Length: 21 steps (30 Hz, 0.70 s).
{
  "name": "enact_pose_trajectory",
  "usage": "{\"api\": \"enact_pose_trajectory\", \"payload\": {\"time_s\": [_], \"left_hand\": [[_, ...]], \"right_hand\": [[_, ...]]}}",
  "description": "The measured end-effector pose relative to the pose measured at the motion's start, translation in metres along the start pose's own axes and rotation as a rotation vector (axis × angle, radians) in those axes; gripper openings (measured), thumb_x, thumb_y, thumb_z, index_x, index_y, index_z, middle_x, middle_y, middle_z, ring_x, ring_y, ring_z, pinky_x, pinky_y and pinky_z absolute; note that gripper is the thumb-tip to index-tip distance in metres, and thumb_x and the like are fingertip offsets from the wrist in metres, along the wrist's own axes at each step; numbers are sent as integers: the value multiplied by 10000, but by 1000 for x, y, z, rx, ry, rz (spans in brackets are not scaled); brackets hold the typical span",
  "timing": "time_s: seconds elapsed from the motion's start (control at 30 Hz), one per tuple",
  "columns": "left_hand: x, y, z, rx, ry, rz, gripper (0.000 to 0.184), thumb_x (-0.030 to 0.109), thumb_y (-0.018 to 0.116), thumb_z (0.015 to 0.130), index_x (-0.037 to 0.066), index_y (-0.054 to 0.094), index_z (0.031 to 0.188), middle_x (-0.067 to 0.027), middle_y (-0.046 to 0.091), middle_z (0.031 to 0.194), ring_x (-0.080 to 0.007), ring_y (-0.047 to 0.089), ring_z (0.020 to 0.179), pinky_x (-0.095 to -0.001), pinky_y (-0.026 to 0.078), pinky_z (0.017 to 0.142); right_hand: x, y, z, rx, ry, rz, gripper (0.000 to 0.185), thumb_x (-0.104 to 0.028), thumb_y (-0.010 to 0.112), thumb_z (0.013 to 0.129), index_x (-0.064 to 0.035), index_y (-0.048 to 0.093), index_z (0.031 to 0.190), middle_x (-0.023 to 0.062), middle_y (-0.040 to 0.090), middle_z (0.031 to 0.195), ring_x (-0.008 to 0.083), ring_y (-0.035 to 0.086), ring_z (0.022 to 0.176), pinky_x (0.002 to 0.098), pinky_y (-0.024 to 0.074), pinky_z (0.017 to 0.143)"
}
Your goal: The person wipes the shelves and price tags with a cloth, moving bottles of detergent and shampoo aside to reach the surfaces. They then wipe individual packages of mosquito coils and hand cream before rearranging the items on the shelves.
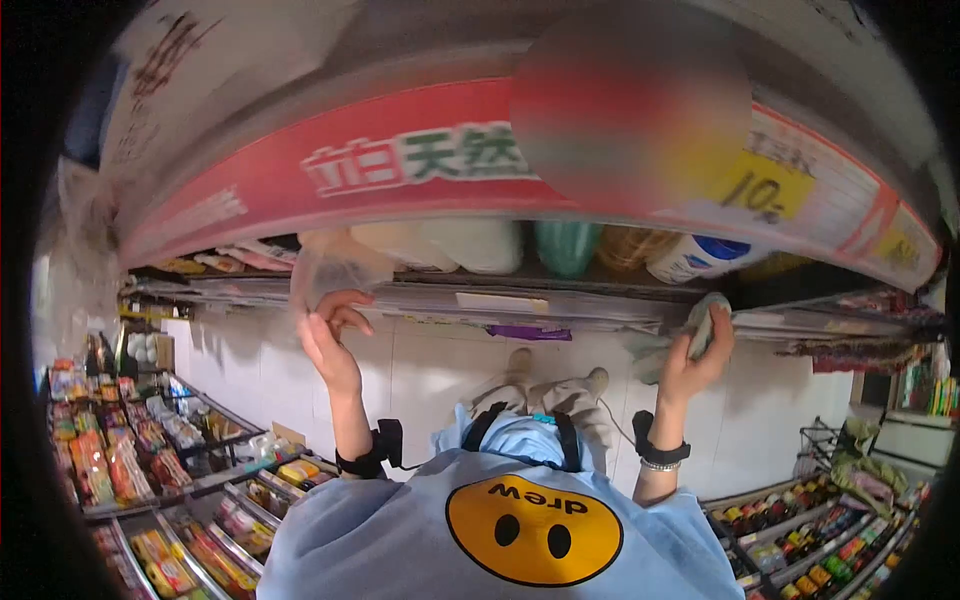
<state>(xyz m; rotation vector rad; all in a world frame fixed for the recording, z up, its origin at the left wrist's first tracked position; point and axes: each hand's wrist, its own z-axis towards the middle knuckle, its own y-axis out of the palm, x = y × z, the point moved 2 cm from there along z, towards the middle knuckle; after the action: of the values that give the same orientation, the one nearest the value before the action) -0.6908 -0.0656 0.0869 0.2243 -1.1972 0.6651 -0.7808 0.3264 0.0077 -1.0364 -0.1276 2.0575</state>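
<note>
At the shelf front, my left hand [333,347] is raised with its fingers curved and apart, holding nothing that I can see. A thin translucent plastic sheet or bag [340,268] hangs just above its fingertips. On the right, my right hand [697,366] has its fingers wrapped round a grey-green cloth [708,312], close to the shelf edge. Bottles stand on the shelf between and above the hands: a pale one [475,245], a green one [568,246], an amber one [632,247] and a white one with a blue label [697,258].
A red price strip [270,165] with a yellow tag [765,185] runs across the upper view. Below are the tiled floor [430,365] and a purple package [530,332]. Racks of packaged goods stand at lower left [160,560] and lower right [800,540].
</note>
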Motion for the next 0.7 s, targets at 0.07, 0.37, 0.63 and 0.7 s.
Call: {"api": "enact_pose_trajectory", "payload": {"time_s": [0.07, 0.37, 0.63, 0.7], "left_hand": [[-1, -12, 4, 61, 24, 50, 602, 453, 291, 973, 55, 213, 1417, -173, 625, 881, -158, 547, 557, -264, 452, 498], [-34, -38, 19, -102, -33, -94, 540, 197, 464, 936, 22, 236, 1393, -154, 622, 916, -113, 541, 566, -229, 450, 526], [-66, -56, 12, -333, 45, 260, 405, 116, 534, 874, -11, 462, 1251, -124, 626, 1040, -172, 607, 875, -292, 477, 773], [-65, -56, 16, -284, 204, 372, 452, 126, 566, 852, 28, 458, 1280, -136, 635, 1068, -186, 609, 919, -287, 470, 787]], "right_hand": [[-4, 6, -4, -22, -31, 5, 465, -28, 613, 686, -12, 566, 1149, 184, 554, 1177, 364, 493, 1121, 435, 360, 975], [-119, 75, -72, -251, -248, 133, 557, -133, 708, 626, -73, 569, 1163, 149, 542, 1169, 333, 508, 1051, 454, 390, 889], [-233, 134, -92, -363, -385, 278, 540, -30, 638, 614, -100, 590, 1148, 91, 567, 1143, 291, 531, 955, 389, 440, 827], [-219, 131, -88, -357, -350, 191, 585, -10, 639, 592, -88, 576, 1168, 101, 558, 1161, 305, 518, 1003, 405, 420, 858]]}}
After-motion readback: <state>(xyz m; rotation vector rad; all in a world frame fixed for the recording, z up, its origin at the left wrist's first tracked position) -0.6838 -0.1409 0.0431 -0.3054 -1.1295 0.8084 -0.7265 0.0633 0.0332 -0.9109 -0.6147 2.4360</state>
